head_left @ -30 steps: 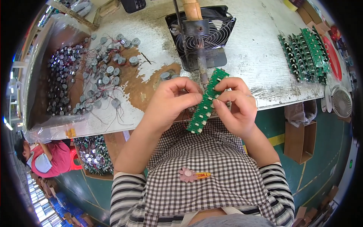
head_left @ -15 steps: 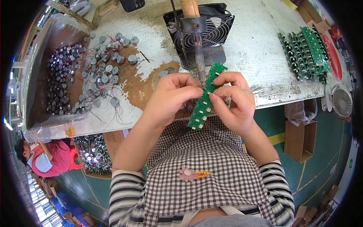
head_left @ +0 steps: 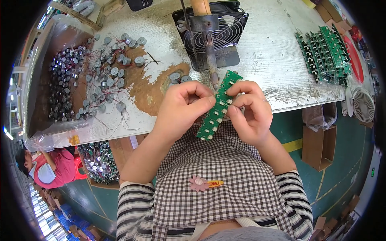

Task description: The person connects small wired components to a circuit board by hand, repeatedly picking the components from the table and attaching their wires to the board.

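Note:
A long green circuit board strip (head_left: pixel 217 108) is held between both hands, just past the table's front edge and over my checked apron. My left hand (head_left: pixel 183 108) pinches its left side with thumb and fingers. My right hand (head_left: pixel 249 110) grips the right side, fingers curled over the upper part. The strip's top end sits close to the tip of a soldering iron (head_left: pixel 209 52) that rests in a stand in front of a small black fan (head_left: pixel 219 30).
Many small silver round parts with thin wires (head_left: pixel 106 74) lie on the worn white table (head_left: pixel 265 60), more in a plastic-lined tray (head_left: pixel 60 84). A stack of green boards (head_left: pixel 325 52) stands at the right. A cardboard box (head_left: pixel 319 144) sits below; another person (head_left: pixel 44 170) lower left.
Both hands and the strip have shifted slightly up toward the soldering iron tip; the fingers have readjusted their pinch on the board.

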Tool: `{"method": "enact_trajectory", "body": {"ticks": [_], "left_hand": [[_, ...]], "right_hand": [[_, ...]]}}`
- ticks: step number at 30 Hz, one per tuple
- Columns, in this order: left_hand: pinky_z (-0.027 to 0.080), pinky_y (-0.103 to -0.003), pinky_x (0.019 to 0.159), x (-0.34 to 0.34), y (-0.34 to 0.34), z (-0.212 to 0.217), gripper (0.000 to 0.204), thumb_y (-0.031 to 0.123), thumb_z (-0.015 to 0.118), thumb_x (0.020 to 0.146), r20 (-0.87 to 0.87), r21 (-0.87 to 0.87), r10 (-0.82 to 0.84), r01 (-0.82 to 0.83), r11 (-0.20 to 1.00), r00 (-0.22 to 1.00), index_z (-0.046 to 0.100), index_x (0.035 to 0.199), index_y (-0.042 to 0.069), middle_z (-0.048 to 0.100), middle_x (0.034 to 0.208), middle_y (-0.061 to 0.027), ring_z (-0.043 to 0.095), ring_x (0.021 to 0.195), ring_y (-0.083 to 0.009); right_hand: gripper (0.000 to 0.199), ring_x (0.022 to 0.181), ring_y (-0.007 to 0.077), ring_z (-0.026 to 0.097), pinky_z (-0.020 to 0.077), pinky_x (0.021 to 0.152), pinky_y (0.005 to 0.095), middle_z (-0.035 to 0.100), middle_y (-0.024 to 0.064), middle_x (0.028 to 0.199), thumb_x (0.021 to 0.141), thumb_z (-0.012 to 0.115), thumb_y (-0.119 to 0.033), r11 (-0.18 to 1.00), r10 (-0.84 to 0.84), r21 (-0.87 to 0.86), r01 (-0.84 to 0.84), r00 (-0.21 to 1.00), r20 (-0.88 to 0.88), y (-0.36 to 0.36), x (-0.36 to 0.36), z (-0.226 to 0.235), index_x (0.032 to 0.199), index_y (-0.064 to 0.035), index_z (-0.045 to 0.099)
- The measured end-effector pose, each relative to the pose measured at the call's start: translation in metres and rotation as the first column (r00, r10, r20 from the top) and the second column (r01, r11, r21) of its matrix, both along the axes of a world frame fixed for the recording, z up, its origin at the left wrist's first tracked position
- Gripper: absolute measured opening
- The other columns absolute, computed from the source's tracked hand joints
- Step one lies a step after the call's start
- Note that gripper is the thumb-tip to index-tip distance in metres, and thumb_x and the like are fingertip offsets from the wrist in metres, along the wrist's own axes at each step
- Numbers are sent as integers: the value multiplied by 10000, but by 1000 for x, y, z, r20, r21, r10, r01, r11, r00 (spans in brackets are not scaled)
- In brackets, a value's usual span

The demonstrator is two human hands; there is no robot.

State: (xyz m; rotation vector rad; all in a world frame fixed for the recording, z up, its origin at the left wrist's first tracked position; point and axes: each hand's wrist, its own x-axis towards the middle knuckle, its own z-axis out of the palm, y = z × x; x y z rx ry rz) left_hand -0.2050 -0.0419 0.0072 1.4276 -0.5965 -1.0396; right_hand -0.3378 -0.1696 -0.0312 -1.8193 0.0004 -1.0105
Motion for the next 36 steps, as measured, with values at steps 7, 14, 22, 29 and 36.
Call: {"method": "enact_trajectory", "body": {"ticks": [7,14,22,29,36], "left_hand": [[429,-192,559,-2,-4,-6,68,38,646,799,103,-71,97,-90,993,990,598,782,-6,595,721,3,532,637,-34],[345,-179,483,-3,-4,-6,76,44,652,777,144,-46,112,-106,993,983,601,748,-5,567,650,32,442,547,-3],[425,-187,547,-1,1,-4,70,36,655,798,73,53,-35,32,998,997,596,794,-2,606,777,-15,539,652,-48],[494,-270,664,98,31,26,221,98,676,781,922,-171,242,-245,954,302,651,995,49,645,839,-92,625,731,-176],[499,-403,642,144,35,-8,198,131,569,831,859,385,-511,-608,694,-41,633,1014,89,649,799,-136,633,790,-305]], "right_hand": [[105,622,114,555,468,530,217,585,150,933,754,636,96,996,-67,-53,65,996,-51,1,7,4,812,35,572],[124,650,132,559,461,515,221,583,139,902,738,650,100,994,-82,-71,80,996,-28,1,8,2,807,31,573],[148,735,189,552,459,609,256,565,159,924,732,643,101,966,-193,-171,194,981,26,1,5,3,832,14,579],[73,682,119,535,417,574,205,600,127,873,784,617,105,982,-152,103,158,986,-68,-3,1,-8,809,44,586],[70,670,86,526,413,551,193,583,111,899,802,603,102,983,-80,163,86,996,-43,-2,9,-7,829,43,576]]}}
